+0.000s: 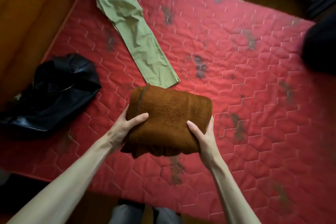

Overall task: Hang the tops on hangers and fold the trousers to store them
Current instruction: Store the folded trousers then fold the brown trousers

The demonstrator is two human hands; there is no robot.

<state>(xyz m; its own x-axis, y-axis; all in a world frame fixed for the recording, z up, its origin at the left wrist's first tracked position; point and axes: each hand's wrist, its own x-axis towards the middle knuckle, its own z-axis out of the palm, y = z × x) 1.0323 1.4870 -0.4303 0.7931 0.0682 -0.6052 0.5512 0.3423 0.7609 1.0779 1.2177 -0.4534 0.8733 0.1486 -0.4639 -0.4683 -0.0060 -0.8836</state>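
Observation:
A folded brown fleecy garment (169,112) is held up over the red quilted mattress (236,60). My left hand (127,125) grips its left side, thumb on top and fingers underneath. My right hand (201,134) grips its right side the same way. Light green trousers (131,29) lie stretched out flat on the mattress, running from the far left corner down to just behind the brown bundle. A crumpled black shiny garment (54,92) lies at the mattress's left edge.
A wooden wall or wardrobe (27,14) borders the bed on the left. A dark bundle (320,45) sits at the right edge of the mattress. My grey-clad legs (143,214) stand against the near edge of the bed.

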